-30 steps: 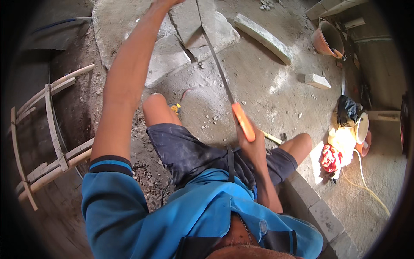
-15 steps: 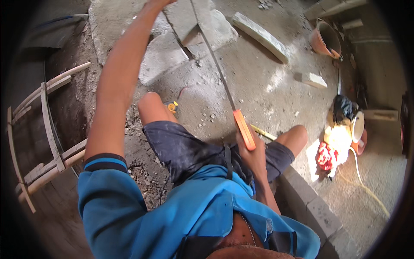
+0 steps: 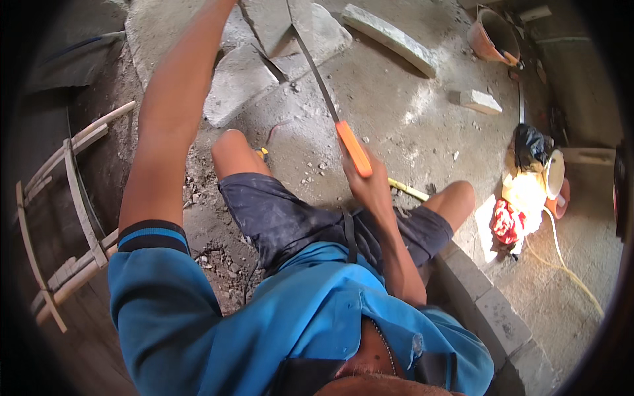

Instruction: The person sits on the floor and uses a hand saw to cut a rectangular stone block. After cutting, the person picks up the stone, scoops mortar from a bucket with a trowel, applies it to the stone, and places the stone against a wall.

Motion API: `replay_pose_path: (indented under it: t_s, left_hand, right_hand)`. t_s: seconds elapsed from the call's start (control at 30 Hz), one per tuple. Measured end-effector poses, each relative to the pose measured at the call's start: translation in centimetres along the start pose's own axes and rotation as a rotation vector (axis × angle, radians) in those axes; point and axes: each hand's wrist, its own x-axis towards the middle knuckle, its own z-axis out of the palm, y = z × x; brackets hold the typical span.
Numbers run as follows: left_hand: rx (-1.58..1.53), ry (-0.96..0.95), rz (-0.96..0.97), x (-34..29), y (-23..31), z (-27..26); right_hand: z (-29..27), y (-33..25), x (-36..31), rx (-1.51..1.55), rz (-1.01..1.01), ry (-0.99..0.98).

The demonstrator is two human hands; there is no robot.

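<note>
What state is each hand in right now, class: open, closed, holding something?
Left hand: cannot be told; it is beyond the picture's top edge.
Right hand: closed, holding a saw by its orange handle.

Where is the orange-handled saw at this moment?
In the head view, the saw slants through the upper middle, its orange handle in the right hand, its blade crossing a grey block.

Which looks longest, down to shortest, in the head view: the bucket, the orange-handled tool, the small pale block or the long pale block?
1. Orange-handled tool, reaching the top edge
2. Long pale block
3. Bucket
4. Small pale block
</note>
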Motion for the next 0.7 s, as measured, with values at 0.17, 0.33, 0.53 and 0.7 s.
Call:
replay_pose_path:
  t_s: [0.17,0.33,0.53,0.7]
  left_hand:
    - [-0.092,0.025,0.131,1.9,-0.5,2.2]
    - [0.055,0.017,0.09,-0.4,-0.8,0.6]
    - [0.056,0.049,0.027,-1.5,-0.7,0.6]
    - [-0.007,-0.026,0.03,-1.1,-0.1,-0.3]
  right_hand:
    - [-3.2,-2.0,-2.5,0.021,0.12,-0.05]
    - [3.1,-4.7,16.2,-0.067,0.065,-0.09]
    - [4.1,-0.2,8.8,-0.07,-0.13,0.053]
    - [-3.5,-2.1,-4.1,-0.043,0.053,-0.048]
